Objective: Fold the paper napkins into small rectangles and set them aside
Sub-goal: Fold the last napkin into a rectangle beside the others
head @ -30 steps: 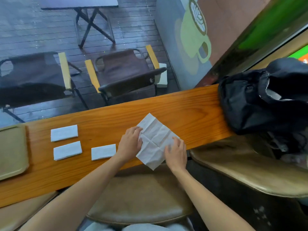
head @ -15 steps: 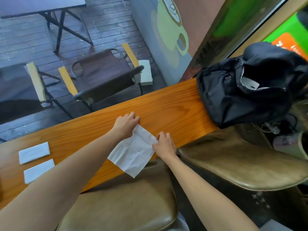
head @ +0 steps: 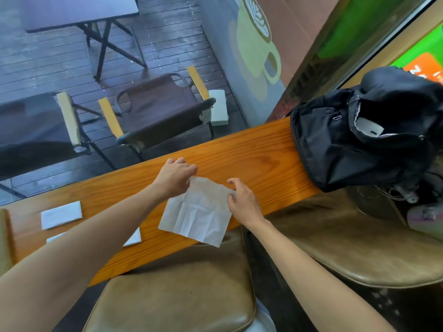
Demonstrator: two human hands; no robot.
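Note:
An unfolded, creased white paper napkin lies on the wooden counter, its near corner hanging over the front edge. My left hand pinches the napkin's far corner. My right hand holds its right corner between thumb and fingers. Off to the left lies a folded napkin rectangle. Two more folded rectangles, one and another, peek out from behind my left forearm.
A black backpack sits on the counter's right end. A tan tray shows at the left edge. Brown leather stool seats stand below me and to the right. Glass runs along the counter's far edge.
My hands went from pressing flat on the napkin to gripping its far and right corners. My view swung right, then partly back left.

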